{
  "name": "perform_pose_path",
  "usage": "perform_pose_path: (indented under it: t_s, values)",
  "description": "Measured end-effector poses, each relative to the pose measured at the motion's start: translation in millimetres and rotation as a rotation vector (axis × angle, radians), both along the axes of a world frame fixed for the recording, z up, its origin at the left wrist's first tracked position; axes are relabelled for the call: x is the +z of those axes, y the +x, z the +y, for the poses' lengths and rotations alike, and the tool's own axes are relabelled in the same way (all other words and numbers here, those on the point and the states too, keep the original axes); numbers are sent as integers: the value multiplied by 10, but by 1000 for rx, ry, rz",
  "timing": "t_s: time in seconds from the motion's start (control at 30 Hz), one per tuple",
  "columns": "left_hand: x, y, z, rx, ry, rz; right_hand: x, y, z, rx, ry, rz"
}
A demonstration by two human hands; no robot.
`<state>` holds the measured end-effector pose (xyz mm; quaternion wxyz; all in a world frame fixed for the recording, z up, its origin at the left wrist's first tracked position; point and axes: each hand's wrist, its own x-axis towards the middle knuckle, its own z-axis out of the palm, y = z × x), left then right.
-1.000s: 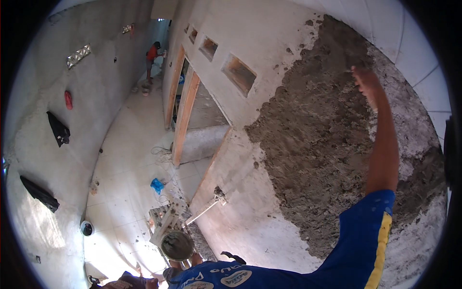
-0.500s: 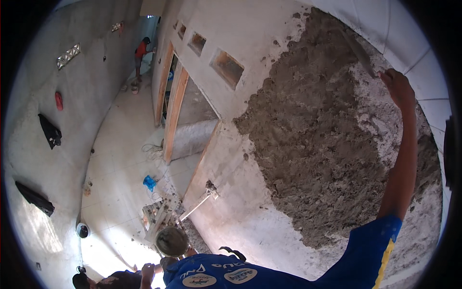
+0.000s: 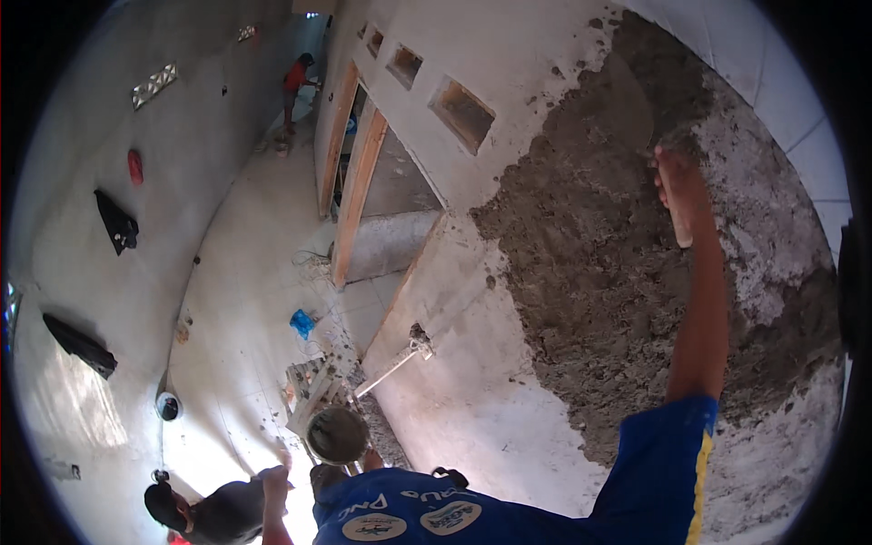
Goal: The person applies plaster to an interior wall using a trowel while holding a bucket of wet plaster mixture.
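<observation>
Hold the likely light, stiff trowel [image 3: 633, 111] by its handle [image 3: 682, 230], your right hand [image 3: 679, 180] wrapped round, left hand's [image 3: 275, 479] closure unclear.

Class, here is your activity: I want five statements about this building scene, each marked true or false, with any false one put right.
1. The right hand grips a pale handle. True.
2. The crumpled blue object hangs on a wall. False: it lies on the floor.
3. A person in a red top is in the background. True.
4. Dark plaster covers the whole right-hand wall. False: parts of that wall are pale, with none on them.
5. The small red object is on the left-hand wall. True.
</observation>
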<state>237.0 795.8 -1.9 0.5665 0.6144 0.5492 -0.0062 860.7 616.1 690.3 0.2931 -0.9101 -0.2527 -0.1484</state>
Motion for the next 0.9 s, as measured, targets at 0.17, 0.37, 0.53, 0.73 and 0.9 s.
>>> perform_pose_path:
  t_s: [0.17,0.37,0.53,0.73,0.9]
  values:
    - [-1186,-653,-328,8,118,-6,19,283,-271,-87,-177,-87]
    - [-1372,-989,-628,-58,146,78,507,127,-982,-251,-178,-111]
    - [-1194,-648,-298,-47,41,107,902,48,-1296,-300,-175,-275]
    - [-457,-150,50,-15,-167,96,1300,16,-1386,-479,-754,-956]
    - [-724,-45,312,-197,77,-187,707,-1078,-629,-239,-405,-595]
